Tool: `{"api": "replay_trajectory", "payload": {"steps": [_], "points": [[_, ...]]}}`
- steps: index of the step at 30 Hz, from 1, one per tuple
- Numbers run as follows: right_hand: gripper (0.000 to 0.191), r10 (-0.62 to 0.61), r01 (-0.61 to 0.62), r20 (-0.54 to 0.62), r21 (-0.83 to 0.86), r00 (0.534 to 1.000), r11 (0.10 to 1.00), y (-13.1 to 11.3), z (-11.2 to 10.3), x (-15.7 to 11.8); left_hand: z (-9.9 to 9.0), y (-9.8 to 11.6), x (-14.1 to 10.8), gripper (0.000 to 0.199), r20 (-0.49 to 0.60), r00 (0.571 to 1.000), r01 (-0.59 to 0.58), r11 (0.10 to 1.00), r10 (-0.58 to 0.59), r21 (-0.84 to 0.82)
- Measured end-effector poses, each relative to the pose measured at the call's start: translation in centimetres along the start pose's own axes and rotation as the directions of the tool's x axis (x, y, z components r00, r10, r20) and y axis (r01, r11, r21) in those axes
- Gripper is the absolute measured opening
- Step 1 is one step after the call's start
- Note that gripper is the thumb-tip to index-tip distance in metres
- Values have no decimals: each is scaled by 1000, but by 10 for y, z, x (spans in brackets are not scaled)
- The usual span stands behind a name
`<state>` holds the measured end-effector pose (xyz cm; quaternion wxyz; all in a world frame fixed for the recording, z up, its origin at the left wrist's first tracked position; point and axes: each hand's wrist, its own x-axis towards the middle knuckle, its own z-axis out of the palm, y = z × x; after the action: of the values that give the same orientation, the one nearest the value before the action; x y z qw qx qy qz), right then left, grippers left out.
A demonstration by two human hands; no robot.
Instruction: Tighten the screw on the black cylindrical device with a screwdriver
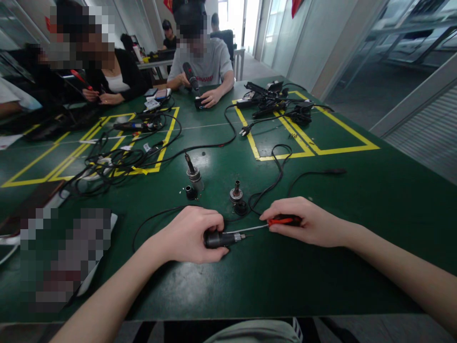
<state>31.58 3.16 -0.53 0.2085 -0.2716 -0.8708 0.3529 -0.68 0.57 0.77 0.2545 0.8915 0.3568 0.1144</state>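
Both hands grip: left tool, right screwdriver (table's near edge close).

The counter is dark green, patterned with yellow tape rectangles and a thin white line; the screwdriver has a red and black handle and silvery shaft, the cylindrical tool is black with a silver tip, the cables are black, and a person's shirt is light grey with red lettering
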Motion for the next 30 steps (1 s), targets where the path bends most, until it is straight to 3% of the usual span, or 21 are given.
{"api": "replay_trajectory", "payload": {"steps": [7,15,24,30], "points": [[29,3,-3,3,-25,1000,1000,0,1,0,0,-1,0,22,3,1000,-6,1000,6,-1],[18,-67,67,-11,-30,998,997,0,1,0,0,-2,0,22,-4,1000,-16,1000,17,5],[19,-68,67,-30,-45,997,997,2,0,-2,1,-3,0,23,-16,999,-30,1000,30,-2],[27,-59,59,-14,-36,998,998,1,1,1,1,-3,0,24,-17,999,-31,999,30,-12]]}}
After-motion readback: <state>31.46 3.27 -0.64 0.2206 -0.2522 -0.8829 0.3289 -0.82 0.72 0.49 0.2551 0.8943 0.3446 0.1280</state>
